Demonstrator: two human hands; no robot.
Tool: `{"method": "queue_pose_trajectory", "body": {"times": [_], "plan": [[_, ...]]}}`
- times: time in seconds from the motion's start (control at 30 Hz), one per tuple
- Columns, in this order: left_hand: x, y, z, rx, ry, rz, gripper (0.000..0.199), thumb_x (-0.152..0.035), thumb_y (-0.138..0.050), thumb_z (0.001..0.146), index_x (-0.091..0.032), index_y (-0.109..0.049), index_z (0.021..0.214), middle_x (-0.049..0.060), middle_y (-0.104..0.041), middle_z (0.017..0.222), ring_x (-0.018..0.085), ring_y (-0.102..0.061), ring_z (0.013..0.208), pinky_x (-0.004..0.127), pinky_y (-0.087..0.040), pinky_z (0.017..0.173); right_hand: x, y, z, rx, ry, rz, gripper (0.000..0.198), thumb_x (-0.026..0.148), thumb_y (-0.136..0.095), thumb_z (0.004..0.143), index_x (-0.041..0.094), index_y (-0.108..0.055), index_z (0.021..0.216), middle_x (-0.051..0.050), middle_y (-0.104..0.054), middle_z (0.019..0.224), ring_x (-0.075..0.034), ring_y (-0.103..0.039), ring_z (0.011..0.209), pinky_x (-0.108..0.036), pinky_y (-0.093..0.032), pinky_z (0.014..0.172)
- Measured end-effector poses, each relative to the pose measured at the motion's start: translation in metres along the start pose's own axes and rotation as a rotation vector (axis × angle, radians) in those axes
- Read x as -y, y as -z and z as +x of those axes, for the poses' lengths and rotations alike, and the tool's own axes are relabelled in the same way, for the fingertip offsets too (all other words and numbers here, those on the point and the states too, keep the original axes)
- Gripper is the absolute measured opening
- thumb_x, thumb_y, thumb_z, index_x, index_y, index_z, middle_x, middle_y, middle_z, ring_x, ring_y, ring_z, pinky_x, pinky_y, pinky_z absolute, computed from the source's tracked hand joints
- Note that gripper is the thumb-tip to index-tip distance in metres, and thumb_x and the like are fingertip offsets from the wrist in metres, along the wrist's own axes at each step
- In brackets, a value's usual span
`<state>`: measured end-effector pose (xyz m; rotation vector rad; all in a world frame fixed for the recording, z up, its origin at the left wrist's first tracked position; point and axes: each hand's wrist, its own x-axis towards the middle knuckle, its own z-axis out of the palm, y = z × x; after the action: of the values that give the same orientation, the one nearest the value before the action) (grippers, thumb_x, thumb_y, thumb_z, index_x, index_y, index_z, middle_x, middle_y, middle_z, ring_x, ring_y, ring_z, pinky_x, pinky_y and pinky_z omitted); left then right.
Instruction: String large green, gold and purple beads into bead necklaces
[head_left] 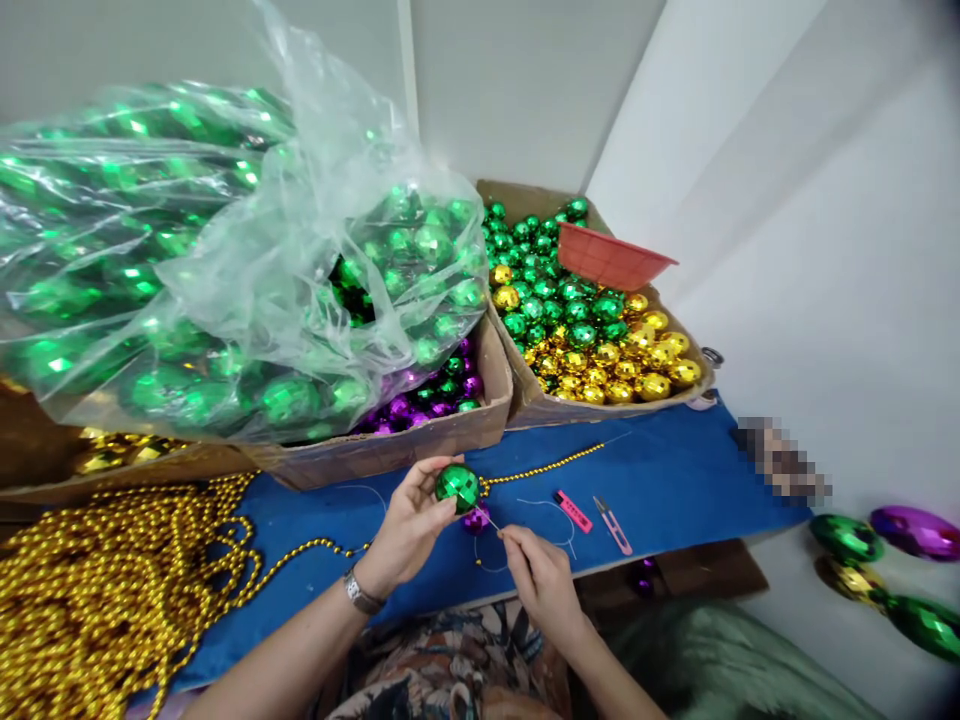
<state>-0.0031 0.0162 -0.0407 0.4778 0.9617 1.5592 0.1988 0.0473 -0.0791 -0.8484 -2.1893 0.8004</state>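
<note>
My left hand holds a shiny green faceted ball between thumb and fingers, above the blue table cover. Just below the ball hangs a smaller purple ball, with a string of gold beads running off to the right behind it. My right hand is closed in a pinch near the ball. A thin pale strand runs from the pinch toward the ball; whether its end is a needle or thread I cannot tell. Clear thread loops over the cover beside my right hand.
Pink thread snips and a pink cutter lie to the right. A heap of gold bead strands covers the left. Behind stand cardboard boxes of balls, a bulging clear bag of green balls, and a red basket.
</note>
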Motion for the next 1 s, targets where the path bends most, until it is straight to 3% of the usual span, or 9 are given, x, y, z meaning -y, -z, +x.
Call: {"method": "queue_pose_trajectory", "body": {"times": [0.37,0.83,1.0], "plan": [[0.000,0.016,-0.008,-0.005,-0.010,-0.052,0.042,-0.017,-0.073,0.075,-0.024,-0.058,0.113,0.010,-0.050,0.135,0.023,-0.056,0.107,0.037,-0.053,0.085,-0.005,-0.011,0.002,0.058,0.037,-0.019,0.019,0.016,-0.041,0.097,0.019,-0.057,0.106,-0.005,-0.068,0.087,-0.015,-0.065,0.075,-0.024,-0.050,0.069],[0.008,0.019,-0.009,-0.055,-0.001,-0.067,0.039,-0.018,-0.073,0.076,-0.024,-0.059,0.111,0.010,-0.051,0.132,0.023,-0.056,0.106,0.040,-0.053,0.085,-0.008,-0.018,-0.003,0.073,0.098,-0.133,0.019,0.013,-0.043,0.096,0.018,-0.056,0.109,-0.005,-0.069,0.090,-0.015,-0.066,0.078,-0.026,-0.049,0.073],[0.007,0.021,-0.009,-0.044,0.014,-0.082,0.038,-0.018,-0.071,0.078,-0.025,-0.058,0.113,0.009,-0.051,0.131,0.021,-0.058,0.103,0.043,-0.053,0.086,-0.004,-0.016,0.000,0.100,0.066,-0.060,0.018,0.014,-0.042,0.097,0.019,-0.057,0.107,-0.005,-0.068,0.088,-0.015,-0.065,0.077,-0.025,-0.049,0.071]]}}
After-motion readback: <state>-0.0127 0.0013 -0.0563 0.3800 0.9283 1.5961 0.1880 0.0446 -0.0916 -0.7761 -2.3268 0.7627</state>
